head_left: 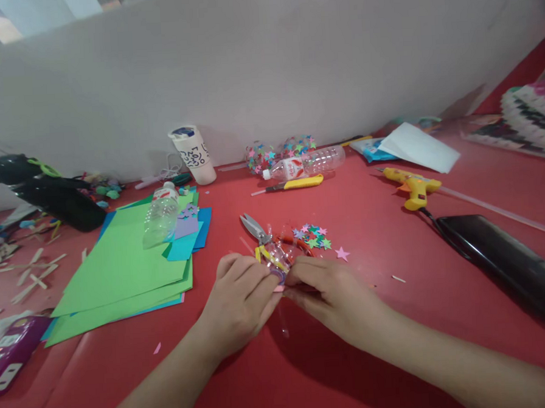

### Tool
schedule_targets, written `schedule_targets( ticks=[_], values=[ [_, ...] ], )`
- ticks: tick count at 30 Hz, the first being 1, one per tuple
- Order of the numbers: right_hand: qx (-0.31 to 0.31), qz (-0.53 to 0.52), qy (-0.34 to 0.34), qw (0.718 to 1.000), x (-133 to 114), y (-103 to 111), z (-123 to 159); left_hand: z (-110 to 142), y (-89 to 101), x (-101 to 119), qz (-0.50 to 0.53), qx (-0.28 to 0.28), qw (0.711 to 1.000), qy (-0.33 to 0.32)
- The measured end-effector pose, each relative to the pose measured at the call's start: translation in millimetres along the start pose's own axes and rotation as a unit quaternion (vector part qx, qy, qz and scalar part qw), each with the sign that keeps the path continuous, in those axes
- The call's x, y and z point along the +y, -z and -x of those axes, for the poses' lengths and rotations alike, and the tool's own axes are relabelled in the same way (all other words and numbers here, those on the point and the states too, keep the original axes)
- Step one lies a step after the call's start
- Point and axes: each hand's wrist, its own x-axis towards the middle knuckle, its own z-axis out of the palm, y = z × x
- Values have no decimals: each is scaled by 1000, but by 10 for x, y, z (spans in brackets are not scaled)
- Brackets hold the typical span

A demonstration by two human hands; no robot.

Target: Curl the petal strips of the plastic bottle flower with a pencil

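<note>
Broadly, the red worktop is given over at its middle to the two hands, with supplies ranged around them. Green sheets are stacked at the left, apparently so that elbow room is allowed. A long black case is laid at the far right, well apart. Toward the back, a clear plastic bottle is laid on its side.

The left hand and right hand are held low and close together, presumably so that something small can be steadied from both sides. The yellow glue gun is rested to the right, out of their way, and the yellow utility knife is laid just before the bottle. Nearer, scissors are pointed away, right beyond the hands; they are partly covered by the held piece, so little bare space is offered there.

That clear plastic piece is located between the hands, and the fingers of both are closed in a pinch on its near end, probably for fine control; the exact contact is hidden. Small stars are heaped beside it, where they could easily be scattered by a knuckle. Farther right, a pale sliver is seen.
</note>
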Motion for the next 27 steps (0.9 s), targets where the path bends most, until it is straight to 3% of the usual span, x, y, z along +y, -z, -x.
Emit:
schedule_targets(
  ticks=[10,27],
  values=[
    [-28,-57,-18,998,3,46,5,81,8,2,-25,-12,994,-102],
    [-19,-90,-50,994,25,-27,11,74,-19,-7,-4,-59,993,-97]
  ],
)
